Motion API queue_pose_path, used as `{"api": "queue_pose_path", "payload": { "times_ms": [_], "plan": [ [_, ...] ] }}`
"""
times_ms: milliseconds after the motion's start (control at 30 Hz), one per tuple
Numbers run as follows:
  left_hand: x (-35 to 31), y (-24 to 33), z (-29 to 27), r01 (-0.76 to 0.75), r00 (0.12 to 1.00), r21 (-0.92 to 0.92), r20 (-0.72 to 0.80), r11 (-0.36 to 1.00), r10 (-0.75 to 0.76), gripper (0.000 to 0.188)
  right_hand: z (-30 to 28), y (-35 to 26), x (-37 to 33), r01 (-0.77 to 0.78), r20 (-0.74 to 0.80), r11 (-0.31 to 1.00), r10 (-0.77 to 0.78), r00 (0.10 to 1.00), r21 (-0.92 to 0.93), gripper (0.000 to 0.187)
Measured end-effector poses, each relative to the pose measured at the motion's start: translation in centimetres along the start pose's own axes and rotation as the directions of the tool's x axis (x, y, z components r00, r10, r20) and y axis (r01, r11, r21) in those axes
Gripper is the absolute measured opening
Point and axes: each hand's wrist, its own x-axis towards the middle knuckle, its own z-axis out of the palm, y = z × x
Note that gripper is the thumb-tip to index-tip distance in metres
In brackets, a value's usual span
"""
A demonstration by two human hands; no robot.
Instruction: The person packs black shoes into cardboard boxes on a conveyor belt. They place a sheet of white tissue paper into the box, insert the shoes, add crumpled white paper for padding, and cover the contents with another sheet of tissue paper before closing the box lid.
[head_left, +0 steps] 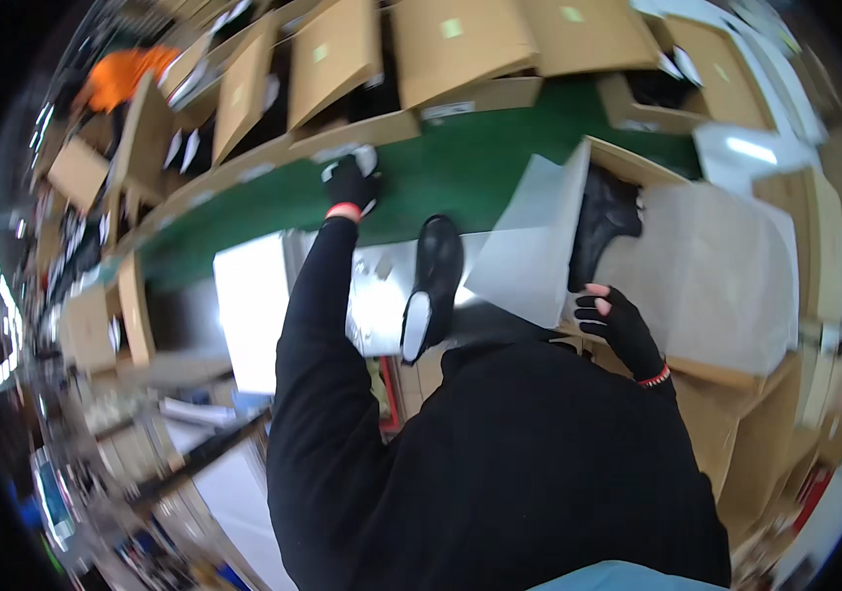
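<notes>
My left hand (351, 183), in a black glove, reaches forward over the green belt (460, 163). Its fingers are curled around a white wad (366, 158) that looks like crumpled paper; blur hides its details. My right hand (622, 329), in a black fingerless glove, is beside the near edge of an open shoebox (571, 231). Its fingers are bent and apart, with nothing seen in them. In that box a black boot (600, 222) lies partly beside white tissue paper (712, 271). Between my arms, another black boot (438, 261) with a pale patch lies on the metal table.
Several open cardboard boxes (460, 49) with lids raised line the far side of the belt. A white sheet or panel (252, 295) is left of my left forearm. A person in orange (124, 79) is at the far left. Cardboard boxes (751, 433) stand right of me.
</notes>
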Motion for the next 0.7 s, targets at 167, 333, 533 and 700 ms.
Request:
{"api": "queue_pose_path", "payload": {
  "times_ms": [167, 333, 533, 700],
  "plan": [
    [1.0, 1.6, 1.7, 0.06, 0.998, 0.196, -0.009, 0.979, -0.059, 0.087, 2.0, 1.4, -2.0, 0.017, -0.148, 0.996, -0.029, 0.989, -0.083, 0.037],
    [2.2, 0.3, 0.7, 0.128, 0.975, 0.237, 0.148, 0.963, -0.166, 0.068, 3.5, 0.3, -4.9, -0.042, -0.24, 0.997, 0.058, 0.969, 0.07, 0.037],
    [-2.2, 12.0, -9.5, -0.027, 0.966, -0.843, 0.117, 0.537, 0.232, 0.055, 1.5, 0.2, -3.6, 0.084, -0.052, 0.996, -0.086, 0.995, -0.042, 0.056],
    [-13.0, 24.4, -16.0, 0.609, 0.714, -0.785, 0.483, -0.11, 0.507, 0.055, 1.2, -3.2, -1.9, 0.306, 0.156, 0.941, -0.284, 0.946, -0.144, 0.091]
  ]
}}
